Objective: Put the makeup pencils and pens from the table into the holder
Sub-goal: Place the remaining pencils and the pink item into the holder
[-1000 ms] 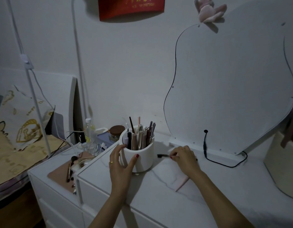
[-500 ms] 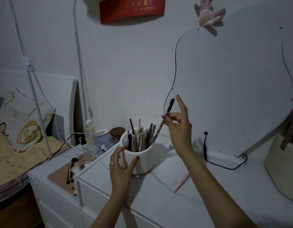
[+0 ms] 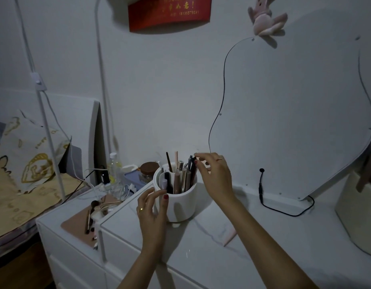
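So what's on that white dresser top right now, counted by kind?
Holders: 1
Pink pencils lying flat: 1
Hands, left and right: 2
Total: 4

The holder (image 3: pixel 181 202) looks smooth matt white plastic; the table (image 3: pixel 263 243) is glossy, marble-veined.

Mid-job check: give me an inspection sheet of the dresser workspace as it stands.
Surface: white dresser top, marbled.
Job's things: white holder upright, full of pens; pink pencil lying flat on top.
Clutter: brown-lidded jar, clear bottle, brushes on pink mat.
Grips: left hand steadying holder; right hand pinching dark pen in holder.
Cables: black cord at mirror base.
Surroundings: mirror, plush toy, bed.
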